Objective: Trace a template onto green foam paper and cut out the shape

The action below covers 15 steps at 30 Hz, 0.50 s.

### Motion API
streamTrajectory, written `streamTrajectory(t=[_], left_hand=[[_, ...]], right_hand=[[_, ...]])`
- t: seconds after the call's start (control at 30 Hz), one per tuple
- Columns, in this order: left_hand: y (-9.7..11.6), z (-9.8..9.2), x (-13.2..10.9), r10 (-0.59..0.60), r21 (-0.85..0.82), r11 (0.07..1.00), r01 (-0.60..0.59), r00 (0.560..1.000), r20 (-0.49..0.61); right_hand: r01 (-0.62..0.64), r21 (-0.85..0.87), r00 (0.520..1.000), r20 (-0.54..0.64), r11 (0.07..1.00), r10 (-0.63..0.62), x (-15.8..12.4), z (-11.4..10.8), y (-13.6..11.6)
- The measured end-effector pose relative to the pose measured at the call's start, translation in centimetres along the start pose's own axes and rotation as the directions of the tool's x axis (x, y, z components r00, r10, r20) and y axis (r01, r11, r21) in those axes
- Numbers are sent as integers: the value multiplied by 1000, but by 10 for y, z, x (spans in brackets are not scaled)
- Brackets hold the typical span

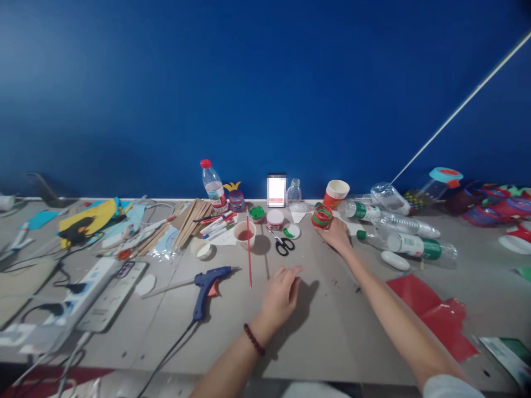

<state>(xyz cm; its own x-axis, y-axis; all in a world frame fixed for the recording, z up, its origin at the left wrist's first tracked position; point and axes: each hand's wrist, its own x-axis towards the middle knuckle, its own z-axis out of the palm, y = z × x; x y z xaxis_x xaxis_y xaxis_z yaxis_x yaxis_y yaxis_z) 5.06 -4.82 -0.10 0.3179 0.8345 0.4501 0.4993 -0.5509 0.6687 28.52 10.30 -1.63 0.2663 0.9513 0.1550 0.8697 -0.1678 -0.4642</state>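
My right hand [335, 236] reaches to the back of the table, its fingers closed at the side of a small round container painted red and green [322, 216]. Just behind that container stands a stack of paper cups [336, 194]. My left hand [282, 288] hovers over the grey table, loosely bent and empty, with a finger pointing right. Black-handled scissors [284, 245] lie beyond it, beside a white lid with green paint [292, 231]. A red paintbrush [249, 254] rests across a cup of murky reddish liquid [239, 234]. An open green paint jar [256, 213] and a white-lidded jar [275, 219] stand behind.
A blue glue gun [205, 288] with a trailing cord lies left of my left hand. Farther left are a phone [113, 297], a power strip [83, 307] and wooden sticks [191, 224]. Several plastic bottles [409, 225] and a red sheet [435, 315] lie right.
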Motion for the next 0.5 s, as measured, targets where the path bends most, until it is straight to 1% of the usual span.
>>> streamTrajectory(t=[0.1,0.17,0.23,0.33,0.37,0.4,0.47,0.5], left_hand=[[0,0,1,32,-11,999,-32,999,-3],[1,-1,2,39,-49,998,-40,999,-26],[2,-4,2,37,-81,996,-41,998,-47],[4,-6,2,29,-83,996,-33,998,-52],[5,-6,1,30,-72,997,-33,999,-41],[5,-6,1,34,-54,998,-35,999,-26],[4,-3,-1,56,-1,998,-56,998,11],[3,-2,-2,76,28,997,-77,997,30]], right_hand=[[41,14,999,14,999,-41,-3,-4,0],[76,22,997,16,997,-76,-14,-10,-2],[143,24,990,3,989,-143,-36,-22,-4],[277,28,961,19,960,-278,-80,-51,1],[298,24,954,28,954,-298,-94,-62,7],[289,12,957,26,957,-289,-107,-74,16],[220,-52,975,-3,974,-221,-126,-96,43],[179,-96,982,-38,979,-183,-133,-105,60]])
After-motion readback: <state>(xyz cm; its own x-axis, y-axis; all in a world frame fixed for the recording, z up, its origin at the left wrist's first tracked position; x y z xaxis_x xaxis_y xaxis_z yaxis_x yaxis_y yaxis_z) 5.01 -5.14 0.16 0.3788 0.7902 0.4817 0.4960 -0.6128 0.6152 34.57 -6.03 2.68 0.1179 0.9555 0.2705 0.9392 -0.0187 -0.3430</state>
